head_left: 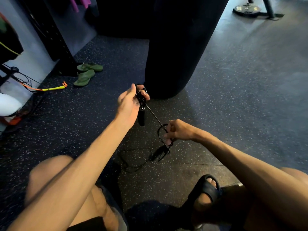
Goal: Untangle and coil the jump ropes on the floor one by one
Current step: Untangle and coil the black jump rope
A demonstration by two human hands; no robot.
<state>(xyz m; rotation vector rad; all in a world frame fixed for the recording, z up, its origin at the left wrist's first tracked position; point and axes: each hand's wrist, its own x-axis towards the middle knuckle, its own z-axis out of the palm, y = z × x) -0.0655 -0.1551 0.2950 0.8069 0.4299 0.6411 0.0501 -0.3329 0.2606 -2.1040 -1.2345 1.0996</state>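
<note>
Punching bag point(175, 47): top cut off, base dark, just beyond the left hand point(129, 100). Speckled floor point(241, 97): open room on the right. Left hand is raised, fingers curled round coils of the black jump rope point(155, 116), with one handle point(141, 118) hanging below the palm. Right hand point(176, 130) is lower and pinches the cord, which runs taut between the hands. Rest of the rope trails on the floor between the knees; its loops are hard to trace on the dark mat. Yellow-orange rope point(50, 88) lies by the left wall, far end hidden.

Black punching bag point(175, 47), green flip-flops point(84, 78) beside rack upright point(50, 35), weight plate point(246, 10) far right
</note>
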